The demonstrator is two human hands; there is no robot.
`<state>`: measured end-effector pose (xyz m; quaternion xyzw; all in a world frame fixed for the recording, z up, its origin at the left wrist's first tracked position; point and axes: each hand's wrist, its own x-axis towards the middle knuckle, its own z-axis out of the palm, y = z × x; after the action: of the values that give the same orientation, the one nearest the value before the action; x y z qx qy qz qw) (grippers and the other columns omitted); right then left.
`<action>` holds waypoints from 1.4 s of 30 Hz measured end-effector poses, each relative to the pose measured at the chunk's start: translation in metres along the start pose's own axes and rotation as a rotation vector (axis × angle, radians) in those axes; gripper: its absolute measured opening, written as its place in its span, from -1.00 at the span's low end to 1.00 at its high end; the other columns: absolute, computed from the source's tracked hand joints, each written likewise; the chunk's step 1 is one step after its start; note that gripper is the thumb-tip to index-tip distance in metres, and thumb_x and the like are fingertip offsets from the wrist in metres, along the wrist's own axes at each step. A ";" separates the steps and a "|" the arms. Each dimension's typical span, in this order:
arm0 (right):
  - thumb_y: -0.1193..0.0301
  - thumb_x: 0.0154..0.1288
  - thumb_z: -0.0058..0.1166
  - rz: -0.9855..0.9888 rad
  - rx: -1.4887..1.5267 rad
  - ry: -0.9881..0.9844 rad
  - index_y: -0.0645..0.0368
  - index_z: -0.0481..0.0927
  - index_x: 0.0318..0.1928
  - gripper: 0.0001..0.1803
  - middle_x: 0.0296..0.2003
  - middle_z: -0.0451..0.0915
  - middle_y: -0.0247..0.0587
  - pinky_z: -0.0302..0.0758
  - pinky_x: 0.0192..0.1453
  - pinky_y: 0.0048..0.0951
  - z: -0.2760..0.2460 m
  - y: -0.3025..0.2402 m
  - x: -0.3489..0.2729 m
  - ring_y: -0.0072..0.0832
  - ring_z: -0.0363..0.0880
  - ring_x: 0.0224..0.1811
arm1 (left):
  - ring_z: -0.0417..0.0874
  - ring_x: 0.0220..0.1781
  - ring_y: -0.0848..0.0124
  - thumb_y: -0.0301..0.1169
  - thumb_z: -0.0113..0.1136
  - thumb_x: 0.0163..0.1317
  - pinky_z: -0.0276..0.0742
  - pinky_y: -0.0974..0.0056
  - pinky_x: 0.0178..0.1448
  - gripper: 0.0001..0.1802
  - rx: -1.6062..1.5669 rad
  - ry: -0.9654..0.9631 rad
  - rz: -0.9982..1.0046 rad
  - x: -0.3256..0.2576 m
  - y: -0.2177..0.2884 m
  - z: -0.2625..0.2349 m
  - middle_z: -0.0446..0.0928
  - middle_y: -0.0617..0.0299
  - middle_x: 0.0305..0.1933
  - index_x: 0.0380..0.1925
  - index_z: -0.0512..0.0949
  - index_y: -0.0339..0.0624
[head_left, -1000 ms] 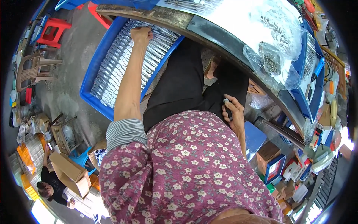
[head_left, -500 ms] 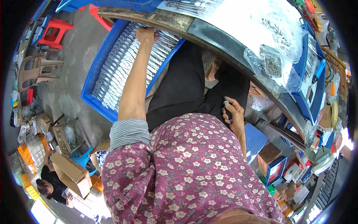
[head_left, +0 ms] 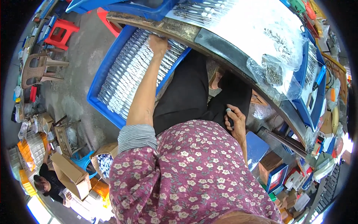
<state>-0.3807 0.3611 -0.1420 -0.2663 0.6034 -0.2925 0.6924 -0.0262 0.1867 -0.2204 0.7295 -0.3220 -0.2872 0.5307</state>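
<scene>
My left hand (head_left: 159, 45) is over the far end of a blue plastic tray (head_left: 93, 89), fingers curled down among slim silvery metal pieces (head_left: 130, 71). These pieces have oval ends and lie in tight rows. Whatever the left fingers grip is hidden beneath them, and the hand is slightly blurred. By my right thigh, my right hand (head_left: 236, 121) is closed around a small dark, rod-like tool (head_left: 230, 121). A pale grey rounded tip (head_left: 228, 110) shows above the thumb; most of the tool is covered by the fingers.
A worn table edge (head_left: 175, 31) curves across ahead of me. On the table lie more metal pieces (head_left: 205, 11), a plastic bag of small parts (head_left: 274, 71) and a blue tray (head_left: 307, 100). Red stool (head_left: 61, 33) and brown chair (head_left: 39, 69) stand left; another person (head_left: 46, 184) is lower left.
My view has shifted, so the tray and table appear farther right and lower. My left hand stays over the tray's far end, its wrist turned slightly. The right hand keeps its hold.
</scene>
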 end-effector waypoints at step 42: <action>0.48 0.21 -0.06 0.004 0.012 -0.004 0.26 0.37 0.03 -0.65 -0.60 0.37 -0.35 0.07 -0.72 -0.70 0.004 -0.003 0.000 -0.69 0.25 -0.70 | 0.52 -0.10 -0.07 -0.40 0.01 -0.04 0.42 0.02 -0.08 -0.73 1.466 -0.401 0.614 0.159 0.244 -0.120 0.49 -0.24 -0.20 -0.33 0.43 -0.37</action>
<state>-0.3773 0.3590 -0.1391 -0.2615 0.6005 -0.2944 0.6959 0.1249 0.0785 0.0344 0.7054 -0.7020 0.0294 -0.0936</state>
